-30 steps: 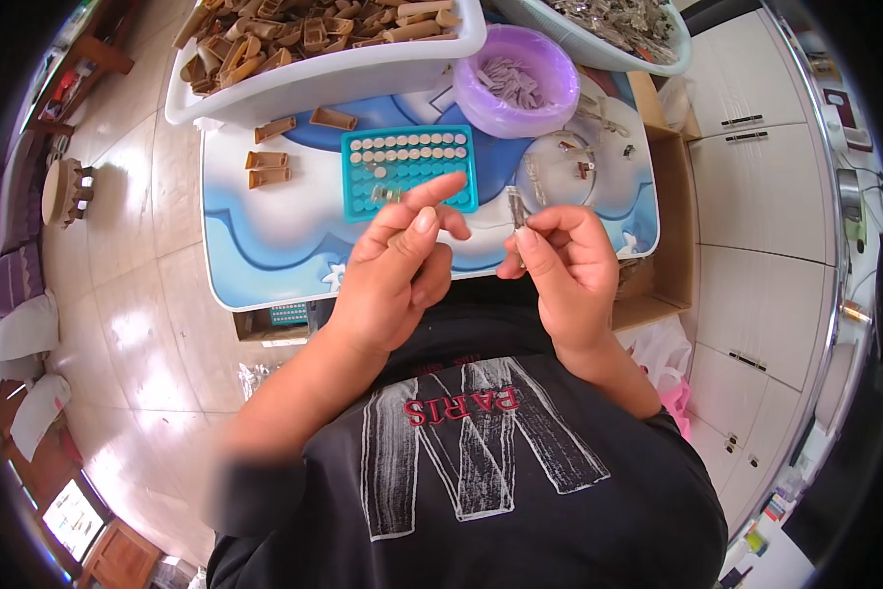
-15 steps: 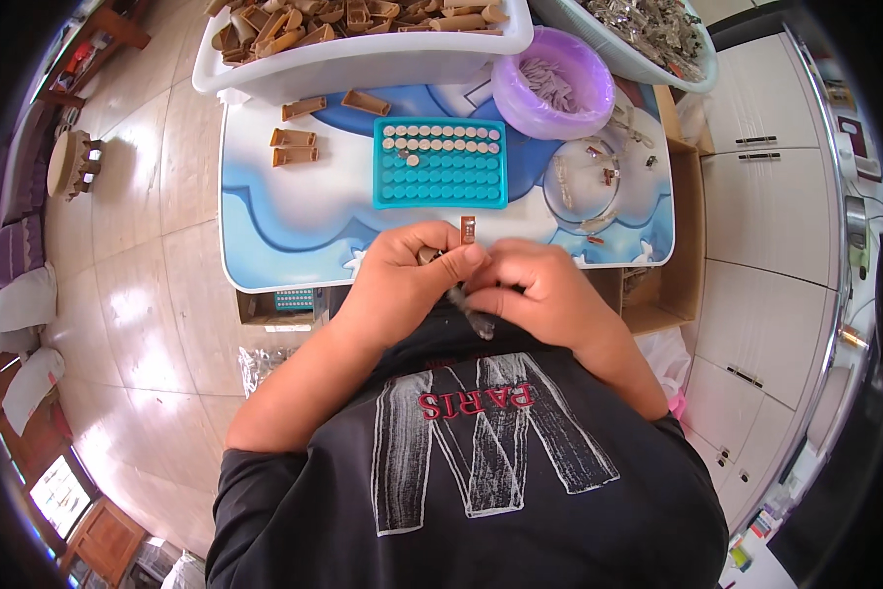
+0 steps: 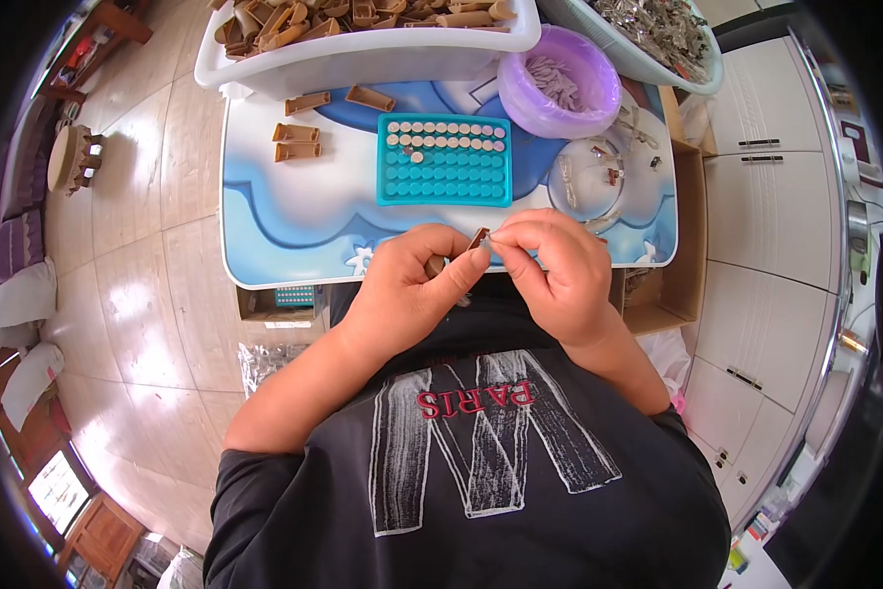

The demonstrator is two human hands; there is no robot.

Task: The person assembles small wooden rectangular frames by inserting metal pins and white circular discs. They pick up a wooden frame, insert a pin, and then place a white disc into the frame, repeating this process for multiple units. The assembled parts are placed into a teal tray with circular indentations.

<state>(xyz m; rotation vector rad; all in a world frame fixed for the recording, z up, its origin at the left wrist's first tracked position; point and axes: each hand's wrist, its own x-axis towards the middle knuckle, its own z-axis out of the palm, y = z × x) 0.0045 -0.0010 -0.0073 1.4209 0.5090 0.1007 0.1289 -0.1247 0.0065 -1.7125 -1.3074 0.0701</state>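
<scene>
My left hand [image 3: 410, 285] is closed around a small brown plastic casing [image 3: 479, 238], whose narrow end sticks up past the thumb. Another tan-brown bit shows between its curled fingers; whether it belongs to the same casing I cannot tell. My right hand [image 3: 557, 275] pinches at the casing's upper end, thumb and forefinger pressed together on something too small to make out. Beyond both hands lies a teal tray [image 3: 446, 201] with round pockets. Pale round discs [image 3: 446, 144] fill its two far rows, and one more lies in the third row.
Several brown casings [image 3: 296, 133] lie on the table's left. Behind stands a white tub [image 3: 363, 67] heaped with brown casings. A purple bowl [image 3: 559, 123] holds small grey pieces, beside a basket [image 3: 708, 74] of metallic-looking parts. At right lies a clear round dish [image 3: 567, 191] with small parts.
The casing has tilted to the right in my left hand. My right hand has risen to its upper end. The dark strand hanging below the hands no longer shows clearly.
</scene>
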